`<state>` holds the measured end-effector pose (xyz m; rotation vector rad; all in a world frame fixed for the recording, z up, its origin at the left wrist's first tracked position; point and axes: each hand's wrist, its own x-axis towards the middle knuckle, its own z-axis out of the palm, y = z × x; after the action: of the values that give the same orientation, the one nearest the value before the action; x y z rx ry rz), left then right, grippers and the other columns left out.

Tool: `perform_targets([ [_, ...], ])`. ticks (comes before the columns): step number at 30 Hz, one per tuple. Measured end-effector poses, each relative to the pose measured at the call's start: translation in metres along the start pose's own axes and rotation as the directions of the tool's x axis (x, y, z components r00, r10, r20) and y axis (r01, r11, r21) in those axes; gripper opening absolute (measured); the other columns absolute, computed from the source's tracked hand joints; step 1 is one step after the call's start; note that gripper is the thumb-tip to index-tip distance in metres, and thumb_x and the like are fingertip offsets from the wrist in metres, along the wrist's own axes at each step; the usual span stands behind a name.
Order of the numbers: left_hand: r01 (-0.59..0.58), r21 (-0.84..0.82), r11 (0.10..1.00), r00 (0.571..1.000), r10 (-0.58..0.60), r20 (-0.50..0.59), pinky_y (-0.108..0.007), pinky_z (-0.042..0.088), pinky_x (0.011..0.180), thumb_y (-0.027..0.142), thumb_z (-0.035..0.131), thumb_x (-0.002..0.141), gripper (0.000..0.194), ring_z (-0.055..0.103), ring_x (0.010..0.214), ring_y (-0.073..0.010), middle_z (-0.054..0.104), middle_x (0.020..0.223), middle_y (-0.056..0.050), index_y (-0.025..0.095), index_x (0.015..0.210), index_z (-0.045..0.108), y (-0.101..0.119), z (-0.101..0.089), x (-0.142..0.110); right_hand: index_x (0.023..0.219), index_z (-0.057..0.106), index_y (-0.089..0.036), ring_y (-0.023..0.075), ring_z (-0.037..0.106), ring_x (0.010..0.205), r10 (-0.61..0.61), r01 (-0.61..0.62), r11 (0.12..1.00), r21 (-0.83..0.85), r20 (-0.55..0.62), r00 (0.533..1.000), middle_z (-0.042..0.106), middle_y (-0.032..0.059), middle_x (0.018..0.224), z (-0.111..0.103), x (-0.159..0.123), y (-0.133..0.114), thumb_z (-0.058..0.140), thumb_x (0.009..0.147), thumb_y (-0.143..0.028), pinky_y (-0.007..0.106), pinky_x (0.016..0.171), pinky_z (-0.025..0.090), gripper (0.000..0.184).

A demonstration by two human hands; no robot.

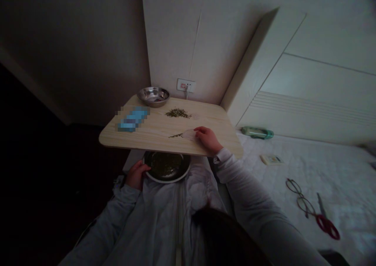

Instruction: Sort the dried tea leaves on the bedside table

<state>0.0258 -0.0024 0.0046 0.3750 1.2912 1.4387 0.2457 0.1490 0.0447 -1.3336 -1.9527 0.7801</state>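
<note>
My left hand [137,174] is closed on the left rim of a dark bowl with a pale edge [152,178], which sits on my lap below the table's front edge. Small green grains [167,163] cover part of its inside. Above the wooden tabletop [147,138], my right hand [206,137] pinches a thin, see-through piece [189,134] whose kind I cannot make out. Just left of that piece lies a short line of green grains [176,135]. Farther back is a larger pile of green grains [178,113], with a faint clear thing [194,116] at its right end.
A steel bowl [153,97] stands at the table's back left, near a blurred blue item [132,119]. A wall socket [186,85] holds a plug. On the bed to the right lie a green-capped bottle [257,133], a pale box [272,159], eyeglasses [305,204] and red-handled scissors [327,226].
</note>
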Motion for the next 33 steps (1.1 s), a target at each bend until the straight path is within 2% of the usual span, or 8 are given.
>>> perform_targets([
  [12, -0.027, -0.01, 1.0, 1.0, 0.027, -0.007, -0.021, 0.032, 0.04, 0.011, 0.053, 0.039, 0.011, 0.045, 0.041, -0.0095, 0.05, 0.041, 0.005, 0.015, 0.049, 0.049, -0.003, -0.001, 0.003, 0.082, 0.055, -0.016, 0.0065, 0.044, 0.054, -0.049, 0.045, 0.998, 0.051, 0.073, 0.996, 0.054, -0.0012, 0.062, 0.011, -0.018, -0.019, 0.039, 0.063, -0.024, 0.019, 0.054, 0.034, 0.026],
  [18, -0.038, -0.004, 0.999, 0.998, 0.038, 0.042, -0.021, 0.031, 0.04, 0.011, 0.052, 0.041, 0.013, 0.043, 0.039, -0.0085, 0.047, 0.04, 0.006, 0.015, 0.053, 0.052, -0.005, -0.004, 0.005, 0.084, 0.054, -0.016, 0.0067, 0.044, 0.055, -0.044, 0.037, 0.995, 0.097, 0.072, 0.996, 0.054, -0.0005, 0.063, 0.014, -0.018, -0.02, 0.038, 0.063, -0.025, 0.019, 0.055, 0.034, 0.027],
  [29, -0.076, 0.023, 0.997, 0.996, 0.075, 0.047, -0.02, 0.031, 0.041, 0.011, 0.052, 0.044, 0.011, 0.045, 0.041, -0.0094, 0.044, 0.038, 0.007, 0.015, 0.054, 0.051, -0.009, -0.007, 0.008, 0.084, 0.054, -0.017, 0.0076, 0.046, 0.058, -0.074, 0.071, 0.996, 0.054, 0.047, 0.996, 0.055, -0.0001, 0.066, 0.019, -0.006, -0.03, 0.038, 0.063, -0.022, 0.02, 0.058, 0.035, 0.027],
  [33, -0.06, 0.021, 0.998, 0.997, 0.059, 0.045, -0.02, 0.031, 0.04, 0.011, 0.052, 0.042, 0.013, 0.044, 0.04, -0.0091, 0.046, 0.04, 0.006, 0.015, 0.054, 0.051, -0.008, -0.005, 0.007, 0.084, 0.055, -0.018, 0.0081, 0.047, 0.061, -0.115, 0.113, 0.993, 0.038, 0.075, 0.99, 0.055, -0.0002, 0.067, 0.023, -0.005, -0.032, 0.038, 0.064, -0.022, 0.021, 0.061, 0.035, 0.027],
])
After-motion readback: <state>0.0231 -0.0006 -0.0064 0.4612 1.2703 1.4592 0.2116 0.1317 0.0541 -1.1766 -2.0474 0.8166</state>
